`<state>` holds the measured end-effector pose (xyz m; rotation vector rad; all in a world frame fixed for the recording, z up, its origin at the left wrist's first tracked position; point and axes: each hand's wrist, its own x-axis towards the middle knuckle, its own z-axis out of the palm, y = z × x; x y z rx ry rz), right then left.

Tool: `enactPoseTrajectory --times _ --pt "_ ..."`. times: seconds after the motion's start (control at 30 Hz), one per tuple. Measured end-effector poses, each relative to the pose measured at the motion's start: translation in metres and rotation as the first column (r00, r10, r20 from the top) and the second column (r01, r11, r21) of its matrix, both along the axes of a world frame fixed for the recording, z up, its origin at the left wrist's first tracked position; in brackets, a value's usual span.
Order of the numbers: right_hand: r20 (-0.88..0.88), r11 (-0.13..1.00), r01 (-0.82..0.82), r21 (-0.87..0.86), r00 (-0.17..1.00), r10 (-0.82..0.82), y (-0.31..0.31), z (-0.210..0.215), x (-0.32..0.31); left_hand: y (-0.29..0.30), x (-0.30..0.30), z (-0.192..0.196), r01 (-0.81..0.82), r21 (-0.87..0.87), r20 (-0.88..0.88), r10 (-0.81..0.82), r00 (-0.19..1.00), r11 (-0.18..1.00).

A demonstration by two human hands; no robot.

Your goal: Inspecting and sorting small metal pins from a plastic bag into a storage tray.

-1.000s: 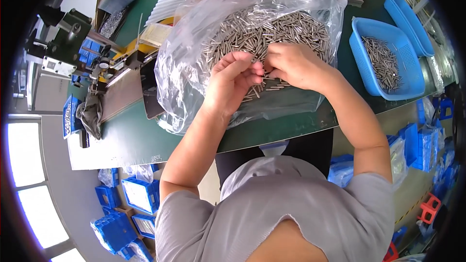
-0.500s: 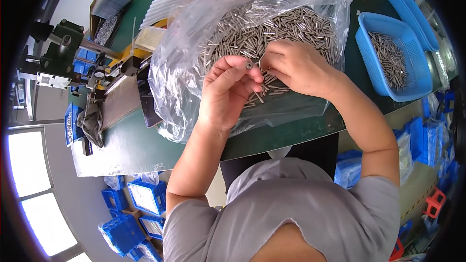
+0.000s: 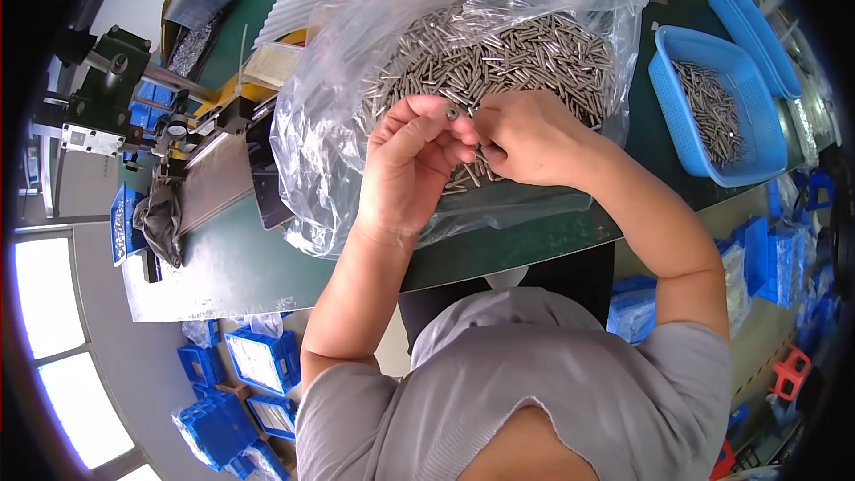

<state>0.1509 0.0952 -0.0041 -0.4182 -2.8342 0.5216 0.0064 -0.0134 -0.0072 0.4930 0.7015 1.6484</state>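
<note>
Over the metal pins [image 3: 557, 53] heaped on a clear plastic bag [image 3: 307, 156], the left hand [image 3: 405, 151] pinches one small metal piece [image 3: 451, 112] beside the curled right hand [image 3: 530, 138], whose hold I cannot tell, seemingly a one-piece handling step whose next move calls for a steady pinch.

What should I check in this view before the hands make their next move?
1. Left hand pinching a metal pin: ok, between thumb and fingers.
2. Right hand holding something: cannot tell, its fingertips are partly hidden.
3. Loose pins within reach: ok, heaped by the hands, plastic bag around them.
4. Blue basket upright and uncovered: ok, pins inside.
5. Pinched pin free of flaws: cannot tell, too small.
</note>
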Motion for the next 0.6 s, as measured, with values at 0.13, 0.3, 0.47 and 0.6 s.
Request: enactPoseTrajectory --times 0.13,0.3,0.47,0.6 --pt "-0.113 0.998 -0.027 0.062 0.993 0.034 0.002 -0.003 0.004 0.001 0.001 0.000 0.011 -0.007 0.005 -0.011 1.000 1.000" --pt "-0.074 0.996 -0.079 0.047 0.994 0.082 -0.003 0.000 0.005 0.000 0.003 0.000 0.020 -0.026 0.024 -0.019 1.000 0.999" --pt "-0.278 0.994 -0.041 -0.105 0.961 0.010 0.014 0.004 0.010 -0.001 0.004 -0.002 0.069 -0.044 0.032 -0.068 0.997 0.997" --pt "-0.370 0.706 -0.043 -0.707 0.873 -0.318 0.015 0.009 0.012 0.000 0.008 -0.003 0.088 -0.067 0.012 -0.087 0.996 0.994"
